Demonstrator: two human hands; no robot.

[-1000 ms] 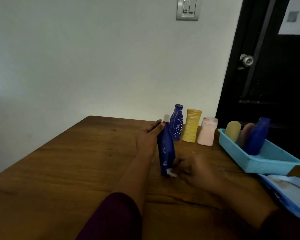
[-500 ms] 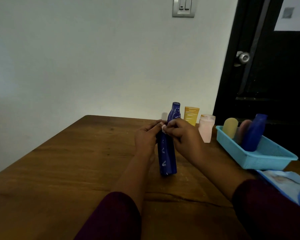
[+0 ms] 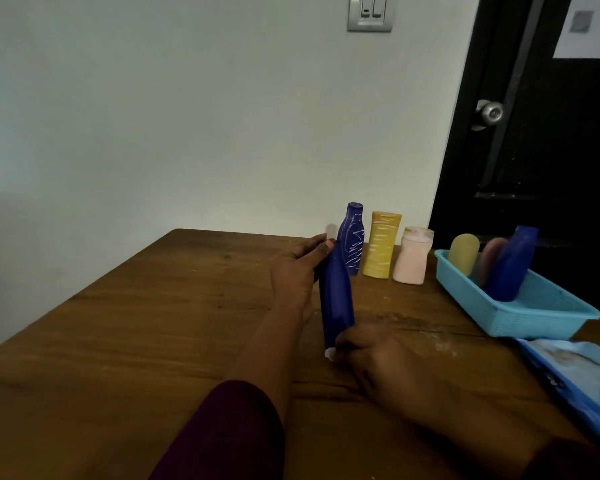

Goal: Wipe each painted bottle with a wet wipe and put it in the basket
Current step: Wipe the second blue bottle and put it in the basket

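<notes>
Left hand (image 3: 297, 275): mine; fingers and thumb curled round the top end of the plain blue bottle (image 3: 336, 299).
Right hand (image 3: 383, 362): mine; fingers curled at the foot of the same bottle, pinching a wet wipe (image 3: 329, 354) against it. Only a small white corner of the wipe shows.
Plain blue bottle: near upright, top leaning slightly away from the basket (image 3: 534, 315), well to the basket's left. Cannot tell whether its foot touches the worktop (image 3: 146, 323).
Basket: light blue plastic, on the worktop's right edge.
Basket contents: pale yellow bottle (image 3: 464, 252), reddish bottle (image 3: 492, 258) and dark blue bottle (image 3: 511, 268), all leaning against the far wall.
Waiting row: left of the basket, upright by the wall. Pink bottle (image 3: 413, 256) nearest the basket, then yellow bottle (image 3: 381, 244), then scribbled blue bottle (image 3: 352, 237). Pale streaks show on the last two.
Wipes pack (image 3: 575, 372): blue, lying flat just in front of the basket, partly out of frame.
Sleeves: dark maroon, both arms.
</notes>
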